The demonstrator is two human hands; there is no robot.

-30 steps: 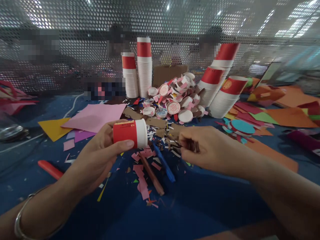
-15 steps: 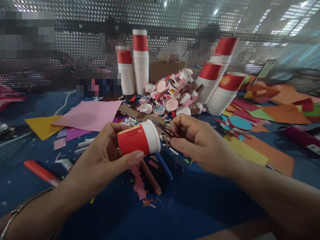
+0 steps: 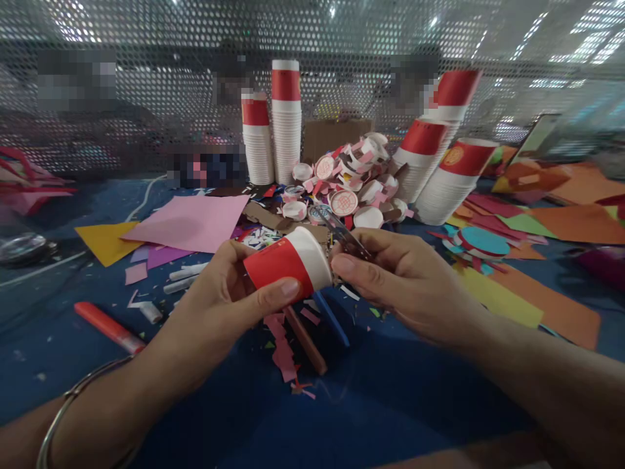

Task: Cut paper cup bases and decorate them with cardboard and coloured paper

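Note:
A red and white paper cup lies tilted on its side in my left hand, its wide rim facing right. The left thumb presses the cup's lower side and the fingers wrap behind it. My right hand is closed around dark metal scissors, whose blades point up and left, just beyond the cup's rim. The fingertips of the right hand are very near the rim; whether they touch it is hard to tell.
Tall stacks of cups and leaning stacks flank a heap of cut cup bottoms. Pink paper, orange sheets, a red marker, a brown stick and paper scraps lie on the blue table.
The view has shifted, so the scene sits further right. The cup's rim has turned more toward me, and the scissors have swung to point more upward beside it.

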